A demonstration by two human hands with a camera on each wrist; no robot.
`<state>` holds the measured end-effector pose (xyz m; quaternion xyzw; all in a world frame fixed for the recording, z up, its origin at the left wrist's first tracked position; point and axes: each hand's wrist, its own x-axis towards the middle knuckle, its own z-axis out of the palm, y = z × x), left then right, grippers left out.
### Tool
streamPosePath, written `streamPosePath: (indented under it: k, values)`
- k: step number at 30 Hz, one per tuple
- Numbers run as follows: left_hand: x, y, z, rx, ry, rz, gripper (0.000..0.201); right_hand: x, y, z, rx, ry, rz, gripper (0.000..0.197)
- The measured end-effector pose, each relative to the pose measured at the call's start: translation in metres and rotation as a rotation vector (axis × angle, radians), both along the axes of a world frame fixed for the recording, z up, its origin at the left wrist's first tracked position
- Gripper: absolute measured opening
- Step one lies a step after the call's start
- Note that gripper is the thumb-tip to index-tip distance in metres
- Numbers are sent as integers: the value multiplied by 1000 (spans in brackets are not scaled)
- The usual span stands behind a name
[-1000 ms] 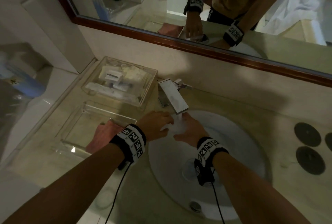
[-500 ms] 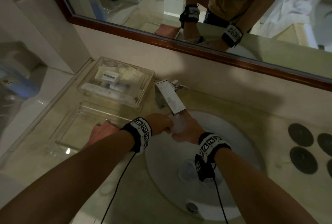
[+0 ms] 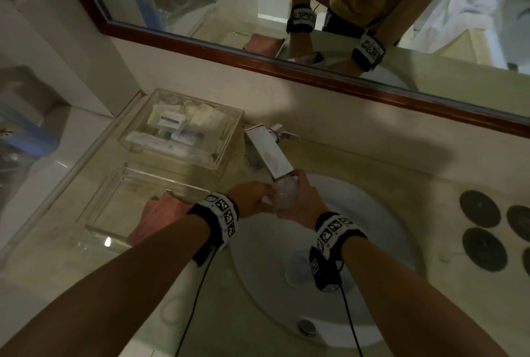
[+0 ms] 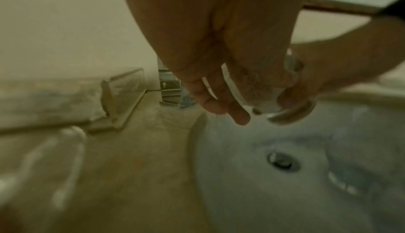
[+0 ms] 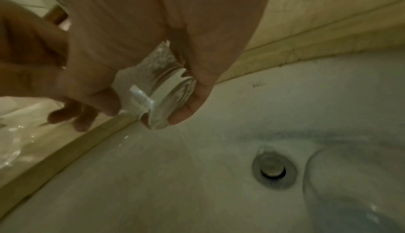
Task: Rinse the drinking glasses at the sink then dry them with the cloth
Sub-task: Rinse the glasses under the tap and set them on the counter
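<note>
A clear drinking glass point(image 3: 284, 196) is held right under the square chrome spout point(image 3: 269, 159), over the white basin point(image 3: 381, 242). My right hand point(image 3: 299, 188) grips it, fingers and thumb wrapped round its body. In the right wrist view the thick base of the glass point(image 5: 168, 96) points down toward the bowl, with my right hand point(image 5: 151, 110) round it. My left hand point(image 3: 265, 199) reaches in from the left and its nearly straight fingers point(image 4: 221, 105) lie against the side of the glass point(image 4: 265, 96). A second glass point(image 3: 298, 266) lies in the bowl. The pink cloth point(image 3: 160, 213) lies on the counter to the left.
Two clear acrylic trays stand left of the faucet: the far one point(image 3: 183, 130) holds toiletries, the near one point(image 3: 129, 202) has the cloth draped at its edge. Dark round coasters point(image 3: 480, 209) lie on the counter at right. A drain point(image 5: 274, 169) sits in the bowl. The mirror runs along the back wall.
Both hands have drawn together and risen with the glass until it sits just beneath the spout. The left hand has closed in on the glass from the left.
</note>
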<state>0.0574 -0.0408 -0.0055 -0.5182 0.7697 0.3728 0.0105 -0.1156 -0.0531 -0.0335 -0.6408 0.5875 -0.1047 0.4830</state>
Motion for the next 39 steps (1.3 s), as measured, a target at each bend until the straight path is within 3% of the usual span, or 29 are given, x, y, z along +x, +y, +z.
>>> streamPosePath:
  k: [2,5,11,14,19,23,28,31,33,35,39]
  values:
    - [3,-5,0,-8,-73,-80,41,-3,-6,3,8,51,78,93]
    - [-2,-8,-2,17,-26,-46,28,-5,-10,7,7,86,151,96]
    - [-12,4,-5,254,387,317,11,-8,-9,6,-16,169,253,105]
    - [-10,6,-12,322,436,419,4,-7,-8,4,-37,222,293,102]
    - [-9,9,-16,408,537,607,20,-7,-8,3,-31,237,317,109]
    - [-8,7,-11,449,643,750,21,-6,-10,3,-57,182,275,95]
    - [-4,9,-7,448,726,720,15,-8,-17,4,-42,192,237,85]
    - [-1,12,-7,436,671,538,16,-10,-20,9,-18,195,222,75]
    - [-1,11,-7,394,616,464,18,-10,-21,9,14,180,211,86]
    - [-3,9,-6,346,609,458,20,-9,-17,10,23,142,217,98]
    - [-9,10,-7,351,663,564,18,-4,-8,7,-95,175,242,88]
